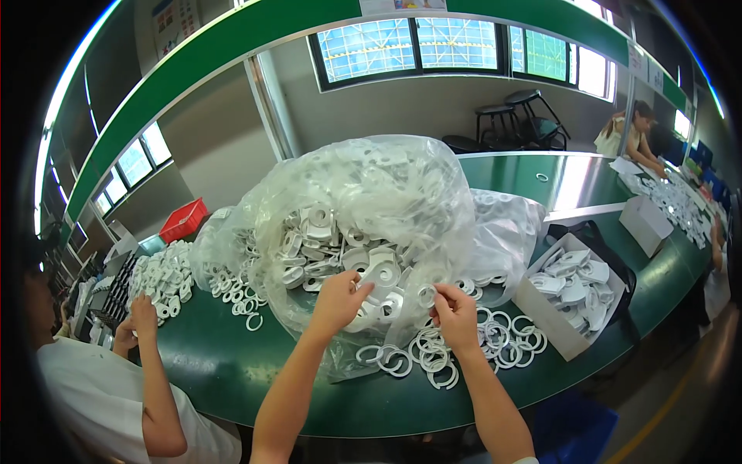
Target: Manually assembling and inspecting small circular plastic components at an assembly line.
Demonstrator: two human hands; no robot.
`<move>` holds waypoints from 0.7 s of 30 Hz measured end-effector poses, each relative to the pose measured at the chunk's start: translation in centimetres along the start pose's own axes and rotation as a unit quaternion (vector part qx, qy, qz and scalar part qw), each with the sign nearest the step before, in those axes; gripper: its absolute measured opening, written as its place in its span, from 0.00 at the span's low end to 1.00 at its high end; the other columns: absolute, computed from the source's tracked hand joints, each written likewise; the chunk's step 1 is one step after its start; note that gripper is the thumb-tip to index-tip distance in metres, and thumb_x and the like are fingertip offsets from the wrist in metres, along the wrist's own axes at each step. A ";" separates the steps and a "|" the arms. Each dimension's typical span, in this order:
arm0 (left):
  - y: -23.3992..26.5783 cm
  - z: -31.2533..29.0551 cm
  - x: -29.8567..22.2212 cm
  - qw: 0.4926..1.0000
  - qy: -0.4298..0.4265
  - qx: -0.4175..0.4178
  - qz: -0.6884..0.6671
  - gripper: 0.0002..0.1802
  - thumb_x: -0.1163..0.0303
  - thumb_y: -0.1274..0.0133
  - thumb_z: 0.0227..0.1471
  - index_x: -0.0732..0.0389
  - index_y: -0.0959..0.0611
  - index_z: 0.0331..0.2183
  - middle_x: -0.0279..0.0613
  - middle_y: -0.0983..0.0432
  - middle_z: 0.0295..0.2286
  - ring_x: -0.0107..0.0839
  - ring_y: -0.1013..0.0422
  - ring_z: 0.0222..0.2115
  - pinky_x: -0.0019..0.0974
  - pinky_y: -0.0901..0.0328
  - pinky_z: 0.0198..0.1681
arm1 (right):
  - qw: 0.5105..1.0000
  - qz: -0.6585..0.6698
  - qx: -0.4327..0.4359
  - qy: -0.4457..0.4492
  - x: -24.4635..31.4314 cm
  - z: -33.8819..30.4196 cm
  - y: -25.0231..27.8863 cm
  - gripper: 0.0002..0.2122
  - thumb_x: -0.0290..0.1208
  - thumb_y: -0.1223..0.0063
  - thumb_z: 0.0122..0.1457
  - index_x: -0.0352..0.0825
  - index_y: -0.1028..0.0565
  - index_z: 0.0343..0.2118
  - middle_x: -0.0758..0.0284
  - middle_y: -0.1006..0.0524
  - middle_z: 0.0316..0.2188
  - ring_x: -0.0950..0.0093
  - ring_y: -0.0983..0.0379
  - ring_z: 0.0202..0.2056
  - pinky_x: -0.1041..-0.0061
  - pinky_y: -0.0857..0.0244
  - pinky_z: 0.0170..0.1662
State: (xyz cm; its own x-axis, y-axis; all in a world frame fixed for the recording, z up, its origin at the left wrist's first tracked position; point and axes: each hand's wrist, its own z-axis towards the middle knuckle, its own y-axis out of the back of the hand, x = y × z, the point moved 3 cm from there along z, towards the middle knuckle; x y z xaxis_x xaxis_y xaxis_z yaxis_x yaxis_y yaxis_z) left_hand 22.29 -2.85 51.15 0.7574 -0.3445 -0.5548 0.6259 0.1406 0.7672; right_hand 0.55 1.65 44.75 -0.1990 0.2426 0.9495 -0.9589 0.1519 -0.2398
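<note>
My left hand (pixel 337 303) pinches a white plastic piece with a rounded end and a round recess (pixel 382 272). It is held over the mouth of a large clear plastic bag (pixel 371 174), with more such pieces inside. To the right, my right hand (pixel 457 315) grips a small white ring (pixel 427 295) between thumb and fingers. The ring and the piece are apart. Below my right hand lies a heap of loose white rings (pixel 506 340), several of them overlapping on the green table (pixel 255 387).
A carton (pixel 568 336) of white pieces stands at right, near a smaller white box (pixel 645 224). At left, a co-worker (pixel 100 387) handles something beside a pile of white parts (pixel 162 274) and a red basket (pixel 184 220). Another person (pixel 638 139) works at far right.
</note>
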 end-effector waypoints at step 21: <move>-4.2 -7.1 -1.1 0.904 0.091 0.106 -0.404 0.11 0.67 0.47 0.53 0.66 0.20 0.31 0.23 0.34 0.15 0.11 0.44 0.16 0.22 0.53 0.18 | 0.987 -0.074 0.138 0.047 1.4 -2.0 -3.0 0.11 0.22 0.53 0.57 0.30 0.25 0.43 0.71 0.25 0.24 0.89 0.34 0.25 0.88 0.41 0.29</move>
State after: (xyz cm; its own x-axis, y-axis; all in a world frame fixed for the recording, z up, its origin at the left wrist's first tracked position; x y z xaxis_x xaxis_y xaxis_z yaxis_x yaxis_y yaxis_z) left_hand 20.20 3.51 46.25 0.0982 -0.0936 -0.9908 0.9532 -0.2771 0.1207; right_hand 3.53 3.45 46.33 -0.0463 0.3274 0.9438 -0.9972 -0.0711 -0.0243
